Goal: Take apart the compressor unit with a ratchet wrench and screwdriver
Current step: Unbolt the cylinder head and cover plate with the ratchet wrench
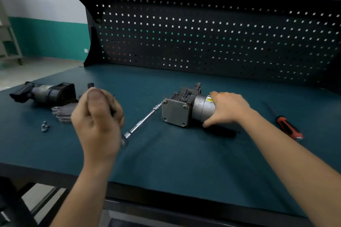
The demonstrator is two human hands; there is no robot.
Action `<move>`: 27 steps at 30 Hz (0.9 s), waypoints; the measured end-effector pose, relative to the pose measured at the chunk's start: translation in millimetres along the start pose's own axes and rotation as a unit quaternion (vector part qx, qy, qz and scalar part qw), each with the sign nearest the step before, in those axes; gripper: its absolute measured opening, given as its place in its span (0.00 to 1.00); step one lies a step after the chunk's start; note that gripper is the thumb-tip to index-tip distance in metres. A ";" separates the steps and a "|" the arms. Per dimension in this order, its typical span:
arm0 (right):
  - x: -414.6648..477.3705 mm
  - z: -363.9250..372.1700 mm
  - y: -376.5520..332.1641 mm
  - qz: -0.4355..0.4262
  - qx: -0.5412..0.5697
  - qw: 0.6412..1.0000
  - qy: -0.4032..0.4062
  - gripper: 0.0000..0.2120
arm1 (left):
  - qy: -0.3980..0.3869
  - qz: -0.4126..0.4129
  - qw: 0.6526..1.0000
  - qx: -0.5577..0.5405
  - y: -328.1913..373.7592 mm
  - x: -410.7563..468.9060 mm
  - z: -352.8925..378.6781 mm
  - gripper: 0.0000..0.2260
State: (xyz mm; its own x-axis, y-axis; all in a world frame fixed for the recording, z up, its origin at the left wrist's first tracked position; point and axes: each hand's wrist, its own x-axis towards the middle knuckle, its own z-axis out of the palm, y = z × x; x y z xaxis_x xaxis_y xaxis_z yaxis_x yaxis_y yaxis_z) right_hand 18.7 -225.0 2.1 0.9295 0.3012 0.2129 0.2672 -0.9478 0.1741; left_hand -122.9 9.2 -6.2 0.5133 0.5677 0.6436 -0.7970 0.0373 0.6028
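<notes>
Left hand [97, 116] grip clamped on ratchet wrench [144, 120] handle, socket on corner bolt of compressor unit [175, 112], right hand [227, 108] grip clamped round its motor cylinder, screwdriver [287, 127] on worktop [184, 162]

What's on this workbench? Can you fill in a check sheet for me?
Surface: teal mat covering the workbench.
Job's things: compressor unit lying on its side; ratchet wrench with its socket on a corner bolt of the end plate; screwdriver lying to the right, untouched.
Clutter: dark housing part, flat grey plates and loose bolts, all at the left.
Hands: left hand grips the wrench handle; right hand holds the compressor's round body.
Cables: nothing seen.
Surroundings: black pegboard behind; green-and-white wall at the left.
</notes>
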 end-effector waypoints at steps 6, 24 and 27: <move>0.8 1.5 0.7 -0.002 0.004 1.000 0.002 0.32 | -0.043 0.065 0.996 0.034 -9.3 -6.9 5.5 0.15; 0.0 2.2 1.3 -0.011 0.001 1.000 0.007 0.31 | -0.179 0.215 0.935 0.219 -20.3 -30.4 11.9 0.18; 0.2 2.7 1.8 -0.010 -0.006 1.000 0.008 0.32 | -0.303 0.290 0.866 0.272 -20.5 -34.8 24.4 0.21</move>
State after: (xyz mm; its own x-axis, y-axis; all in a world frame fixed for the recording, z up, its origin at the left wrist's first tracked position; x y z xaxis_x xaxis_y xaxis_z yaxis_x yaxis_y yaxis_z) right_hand 20.0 -226.9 -0.1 0.9197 0.3215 0.2255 0.2823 -0.9404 0.1894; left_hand -116.8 -31.3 -29.5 0.2810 -0.1819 0.9423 -0.7935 -0.5963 0.1215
